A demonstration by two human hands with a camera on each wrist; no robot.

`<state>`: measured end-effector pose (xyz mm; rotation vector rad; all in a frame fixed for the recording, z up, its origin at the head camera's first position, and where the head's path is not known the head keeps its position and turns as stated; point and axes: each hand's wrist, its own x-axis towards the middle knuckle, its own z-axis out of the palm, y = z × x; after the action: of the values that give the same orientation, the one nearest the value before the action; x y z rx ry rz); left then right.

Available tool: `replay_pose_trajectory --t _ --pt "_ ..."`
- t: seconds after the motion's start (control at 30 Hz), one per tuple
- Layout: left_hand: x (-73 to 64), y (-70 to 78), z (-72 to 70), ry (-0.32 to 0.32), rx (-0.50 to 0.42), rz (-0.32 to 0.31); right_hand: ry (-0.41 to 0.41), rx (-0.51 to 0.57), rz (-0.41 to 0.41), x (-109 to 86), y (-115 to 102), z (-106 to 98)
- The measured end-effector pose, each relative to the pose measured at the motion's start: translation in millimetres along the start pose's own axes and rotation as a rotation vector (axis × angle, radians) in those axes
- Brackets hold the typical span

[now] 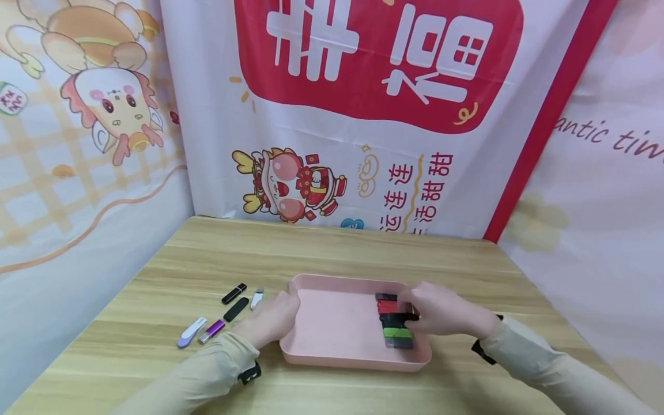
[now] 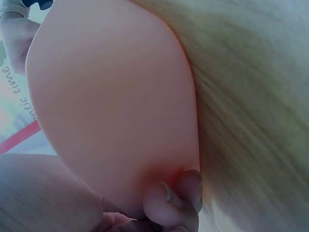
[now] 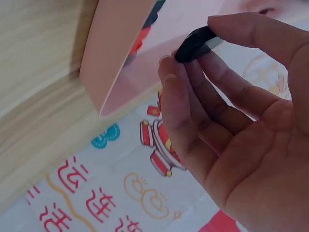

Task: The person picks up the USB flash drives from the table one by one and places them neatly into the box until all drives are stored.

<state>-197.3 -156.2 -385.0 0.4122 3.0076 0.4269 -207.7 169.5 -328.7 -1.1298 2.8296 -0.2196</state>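
Observation:
A shallow pink tray point(image 1: 337, 364) lies on the wooden table. At its left wall, my left hand point(image 1: 272, 317) grips the side; in the left wrist view its curled fingertips point(image 2: 166, 205) press on the outer wall near the base. My right hand point(image 1: 438, 308) is over the tray's right end, pinching a black USB stick point(image 3: 197, 43) between thumb and fingers. Beneath and around it, several small sticks form a column in the tray, among them a red one point(image 1: 386, 307), a green one point(image 1: 397, 332) and a grey one point(image 1: 398, 343).
Left of the tray on the table lie more USB sticks: a black one with a cap point(image 1: 234, 293), a plain black one point(image 1: 236, 309), a purple one point(image 1: 212, 331), a white and lilac one point(image 1: 192, 332) and a white one point(image 1: 257, 298) by the left hand. Printed cloths surround the table point(image 1: 321, 242).

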Motion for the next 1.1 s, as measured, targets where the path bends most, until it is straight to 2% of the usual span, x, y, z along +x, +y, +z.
replay_pose_trajectory --t 0.13,0.33,0.57,0.77,1.0,1.1 --pt "1.3 -0.6 -0.9 0.01 0.002 0.006 -0.03 -0.033 -0.033 3.0 -4 5" --pt "1.8 -0.3 0.9 0.002 -0.019 0.003 -0.099 -0.017 -0.053 3.7 -9 13" --pt "8.3 -1.1 -4.9 0.023 0.0 0.009 -0.107 -0.018 -0.072 5.3 -8 10" --pt "7.4 -0.6 -3.2 0.004 -0.015 0.012 -0.135 0.026 -0.093 1.1 -6 12" --pt "5.6 -0.8 -0.9 -0.008 -0.003 0.005 -0.19 0.04 -0.066 -2.4 -6 18" --pt "5.4 -1.1 0.5 -0.014 0.002 0.004 -0.183 0.033 -0.06 -2.9 -7 22"
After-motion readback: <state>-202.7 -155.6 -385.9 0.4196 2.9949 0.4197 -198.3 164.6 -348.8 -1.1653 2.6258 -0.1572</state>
